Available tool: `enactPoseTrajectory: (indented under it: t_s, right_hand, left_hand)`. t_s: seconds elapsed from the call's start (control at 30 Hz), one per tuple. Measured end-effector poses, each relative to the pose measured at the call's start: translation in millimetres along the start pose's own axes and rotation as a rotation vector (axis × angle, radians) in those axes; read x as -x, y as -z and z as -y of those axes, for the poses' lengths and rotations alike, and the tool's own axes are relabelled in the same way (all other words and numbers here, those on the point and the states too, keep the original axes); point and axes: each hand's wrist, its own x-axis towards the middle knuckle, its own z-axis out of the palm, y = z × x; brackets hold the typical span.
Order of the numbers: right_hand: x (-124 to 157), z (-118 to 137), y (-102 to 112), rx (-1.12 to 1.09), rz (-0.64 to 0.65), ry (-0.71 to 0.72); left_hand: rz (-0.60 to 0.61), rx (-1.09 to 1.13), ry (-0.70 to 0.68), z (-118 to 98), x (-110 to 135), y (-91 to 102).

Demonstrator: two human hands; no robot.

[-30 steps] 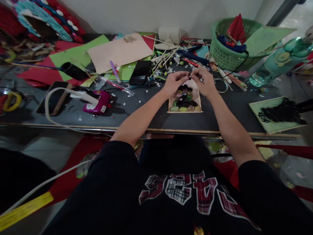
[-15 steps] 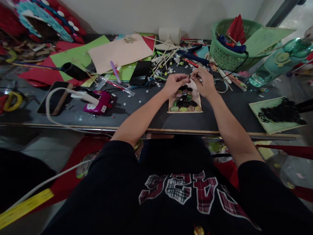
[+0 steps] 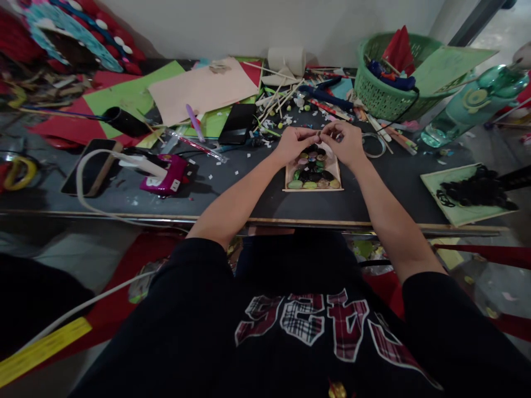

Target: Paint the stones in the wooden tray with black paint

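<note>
A small framed panel (image 3: 290,171) lies on the dark table in front of me, its near part covered with dark, green and amber polished stones (image 3: 314,176). Over its far end my left hand (image 3: 295,142) and my right hand (image 3: 343,141) come together, fingertips almost touching. Both hands are pinched. Whatever sits between the fingertips is too small to make out. The panel's far edge is hidden behind the hands. A roll of clear tape (image 3: 374,145) lies just right of my right hand.
Sticks and paper scraps (image 3: 282,97) litter the back, with blue-handled pliers (image 3: 327,97) among them. A green basket (image 3: 385,94) and a water bottle (image 3: 468,110) stand at right. At left are a magenta power adapter (image 3: 166,179), a phone (image 3: 89,168) and coloured paper (image 3: 199,91).
My right hand has dropped slightly, its fingers now lower and closer to my left fingertips. The left hand has barely moved, and the panel stays in place.
</note>
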Motion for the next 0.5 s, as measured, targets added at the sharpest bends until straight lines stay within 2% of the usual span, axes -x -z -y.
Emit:
enactPoseTrajectory:
  t_s: [0.13,0.27,0.37,0.5]
  right_hand:
    - [-1,-6,-2,-0.011,-0.022,-0.035]
    - [-3,-22,0,-0.065,-0.035,-0.062]
    - [-5,-28,5,-0.077,0.033,-0.046]
    - [-5,-24,10,-0.043,0.100,-0.034]
  left_hand:
    - [0.071,-0.053,-0.040,1,-2,7.6]
    - [0.078,-0.128,0.052,1,-1,9.2]
    - [0.128,-0.134,0.071,-1,1,7.7]
    - [0.188,-0.121,0.047,-7,3,6.6]
